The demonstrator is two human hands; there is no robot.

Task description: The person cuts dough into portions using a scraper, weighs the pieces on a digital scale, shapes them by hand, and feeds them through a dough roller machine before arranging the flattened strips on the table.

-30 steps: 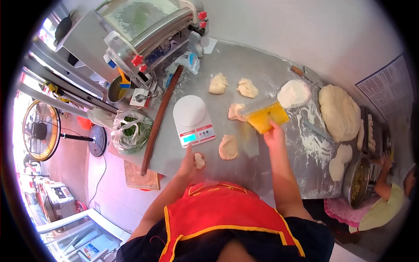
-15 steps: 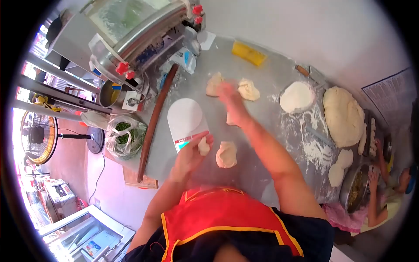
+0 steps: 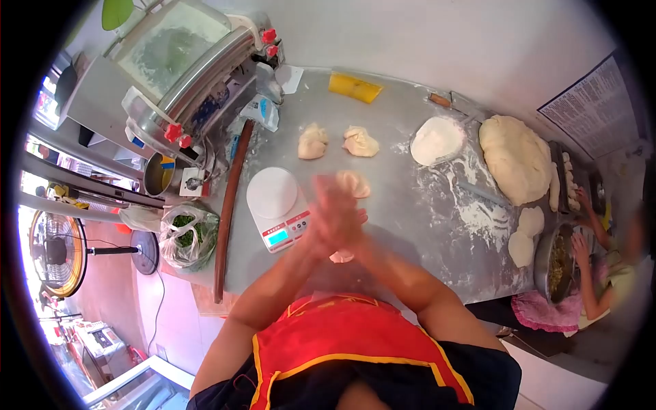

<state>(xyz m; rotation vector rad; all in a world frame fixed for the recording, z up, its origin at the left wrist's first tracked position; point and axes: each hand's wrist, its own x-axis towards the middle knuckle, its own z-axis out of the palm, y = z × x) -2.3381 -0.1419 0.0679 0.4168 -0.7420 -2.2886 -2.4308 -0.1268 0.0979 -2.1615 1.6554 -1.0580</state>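
Note:
My left hand (image 3: 323,222) and my right hand (image 3: 347,220) are brought together over the middle of the metal table (image 3: 403,249). Both are smeared by motion, and anything between the palms is hidden. Just beyond them lies a dough piece (image 3: 355,183), partly covered by the fingers. Another dough piece (image 3: 342,257) shows only a little under my wrists. Farther back sit a left dough lump (image 3: 312,142) and a right dough lump (image 3: 361,141). Close to my left hand stands a white kitchen scale (image 3: 272,193) with a lit display and a bare round plate.
A long rolling pin (image 3: 233,212) lies at the left, beside a bag of greens (image 3: 189,236) and a dough roller machine (image 3: 178,75). A flour pile (image 3: 437,141) and a large dough mass (image 3: 516,160) are at right. Another person's hands (image 3: 581,239) work near a metal bowl (image 3: 557,263).
My right hand has drawn back from the far dough pieces to meet my left. My left hand, which held a small dough piece, has moved right, off the scale's edge. The view has shifted.

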